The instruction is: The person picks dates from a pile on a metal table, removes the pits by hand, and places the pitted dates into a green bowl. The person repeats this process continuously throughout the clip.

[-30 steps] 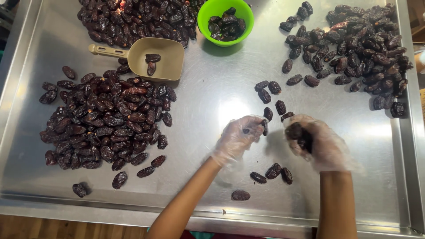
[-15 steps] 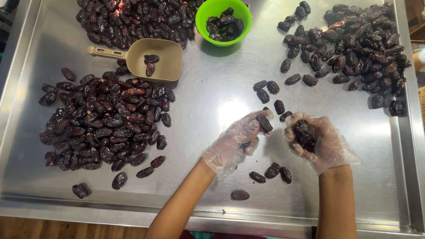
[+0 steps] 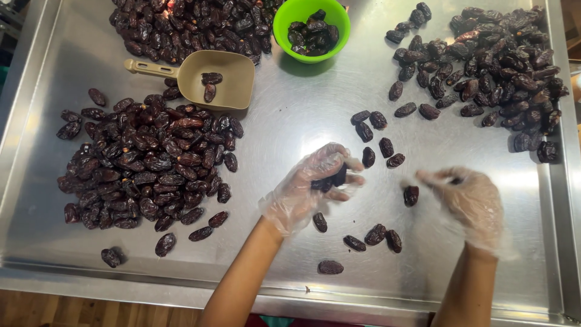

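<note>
A steel tray [image 3: 302,127] carries the work, and dark dates are spread over it in separate heaps. The left hand [image 3: 311,188], in a thin clear glove, is closed around a dark date [image 3: 330,180] near the middle of the surface, slightly toward the near edge; the fruit is pinched between thumb and curled fingers. The right hand [image 3: 469,203], gloved likewise, is held apart from the left, toward the right side, with its fingers loosely spread. Whether anything is kept in it cannot be told, though a small dark patch is glimpsed by the fingers. A single date [image 3: 411,195] lies just beside its fingertips.

A large heap [image 3: 145,166] is seen toward the left edge, another heap [image 3: 187,24] along the far edge, and a third heap [image 3: 490,66] in the far right corner. A green bowl [image 3: 311,30] at the far edge is partly filled with dates, and a tan scoop [image 3: 209,77] with two dates in it is laid between the far heap and the left one. Loose dates [image 3: 375,233] are scattered near the hands toward the near edge.

As a judgement, the handling is well under way but far from finished: only a modest amount is gathered in the bowl, while the three heaps remain large and many single fruits are left on the bare steel.
</note>
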